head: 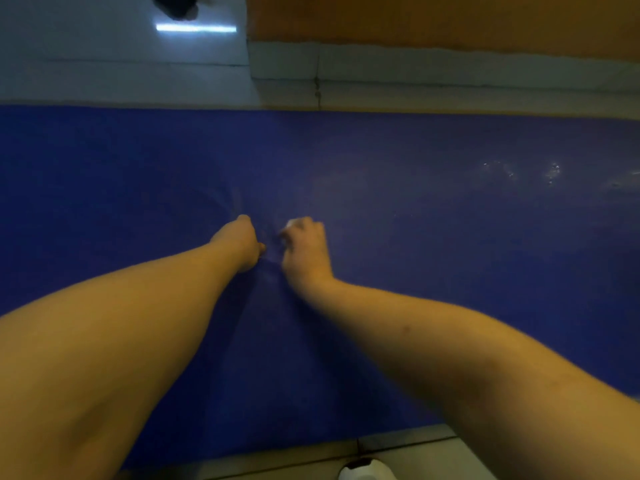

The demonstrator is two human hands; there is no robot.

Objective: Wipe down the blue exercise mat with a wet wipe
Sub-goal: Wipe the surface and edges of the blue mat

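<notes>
Blue exercise mat (450, 271) lies flat on the tiled floor (104, 81), spanning the head view from the left edge to the right edge. Its far long edge runs along pale tiles, and its near edge shows at the bottom of the picture.

Both bare forearms reach forward over the mat, and the two hands meet near its middle, just beside each other.

The left hand (242, 242) rests knuckles-down on the mat with its fingers folded under and out of sight, so I cannot tell whether it grips anything. Faint ripples in the mat's surface curve around it on the far side.

The right hand (306, 251) has its fingers curled round a wet wipe (292, 223). Only a small white bunch of the wipe shows past the fingertips, pressed against the mat.

Farther right on the mat, a patch of small bright wet specks (550, 173) glints.

Beyond the mat, an orange surface (433, 19) rises above a pale skirting strip at the upper right. A dark object (176, 5), too blurred to name, sits at the top left above a bright streak of reflected light (195, 28) on the tiles.

At the bottom edge, a white object (367, 471) lies on the floor just off the mat, cut by the frame.
</notes>
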